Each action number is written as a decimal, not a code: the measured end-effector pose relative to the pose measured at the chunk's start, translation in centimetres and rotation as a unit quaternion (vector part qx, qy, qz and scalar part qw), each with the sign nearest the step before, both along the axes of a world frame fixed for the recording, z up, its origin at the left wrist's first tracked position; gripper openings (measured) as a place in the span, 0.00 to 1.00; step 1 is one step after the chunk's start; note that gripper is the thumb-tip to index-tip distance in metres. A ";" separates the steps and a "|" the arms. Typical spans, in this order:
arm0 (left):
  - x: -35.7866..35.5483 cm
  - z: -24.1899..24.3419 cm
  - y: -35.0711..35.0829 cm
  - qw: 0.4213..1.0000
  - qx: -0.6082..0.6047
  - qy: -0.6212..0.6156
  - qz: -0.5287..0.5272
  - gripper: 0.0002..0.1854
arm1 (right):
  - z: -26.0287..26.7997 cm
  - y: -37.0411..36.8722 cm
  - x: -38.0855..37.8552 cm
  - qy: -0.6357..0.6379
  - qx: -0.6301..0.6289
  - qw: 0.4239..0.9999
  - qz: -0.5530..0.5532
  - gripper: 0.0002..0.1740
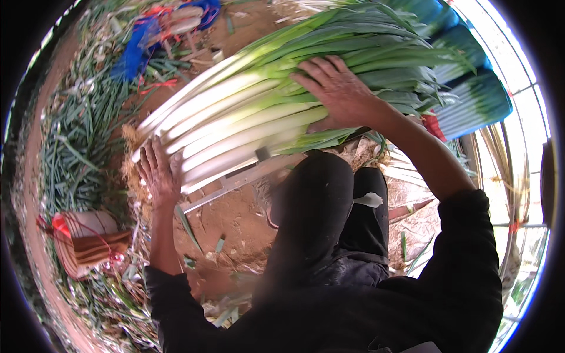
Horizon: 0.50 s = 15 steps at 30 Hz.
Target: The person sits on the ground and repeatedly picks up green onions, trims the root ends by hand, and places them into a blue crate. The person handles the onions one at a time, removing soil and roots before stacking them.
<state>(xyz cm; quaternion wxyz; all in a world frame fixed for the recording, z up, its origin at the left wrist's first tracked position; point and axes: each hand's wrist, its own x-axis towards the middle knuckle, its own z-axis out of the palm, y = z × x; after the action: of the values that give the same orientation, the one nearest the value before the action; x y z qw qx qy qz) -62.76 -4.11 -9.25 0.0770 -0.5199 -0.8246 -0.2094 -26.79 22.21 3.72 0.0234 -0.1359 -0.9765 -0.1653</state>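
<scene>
A large pile of leeks [247,106] lies before me on a low frame [220,189], white stalks to the left and green leaves to the right. My left hand [159,172] rests against the stalks near their root ends, its fingers apart. Across the upper stalks, where white turns to green, my right hand [337,95] lies flat with spread fingers. Neither hand is closed around a leek. The roots [131,163] hang in a brown fringe at the left end of the pile. What lies under the leeks is mostly hidden.
Cut green leaves [75,163] cover the ground at the left, by a small stool-like object [95,236] with red cord. Blue netting [137,50] lies at the upper left. Wrapped leek bundles [474,97] stand at the right, beside a metal-barred wall [529,225].
</scene>
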 end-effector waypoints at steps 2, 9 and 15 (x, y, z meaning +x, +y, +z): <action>2.1 1.4 2.2 0.999 -0.050 0.004 -0.017 0.43 | -0.2 0.2 0.1 0.025 -0.006 1.000 0.015 0.66; 11.2 5.4 11.6 0.947 0.037 0.070 -0.312 0.48 | 0.3 0.5 1.4 0.023 -0.016 1.000 0.003 0.64; 11.7 6.2 11.4 0.952 -0.003 0.071 -0.297 0.50 | 3.9 4.9 9.1 0.090 0.102 0.988 -0.075 0.51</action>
<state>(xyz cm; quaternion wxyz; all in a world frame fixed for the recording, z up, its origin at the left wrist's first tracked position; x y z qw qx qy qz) -51.04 7.33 -3.07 0.0682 -0.7552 -0.6258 -0.1827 -17.64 27.07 7.61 0.1124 -0.2198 -0.9356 -0.2524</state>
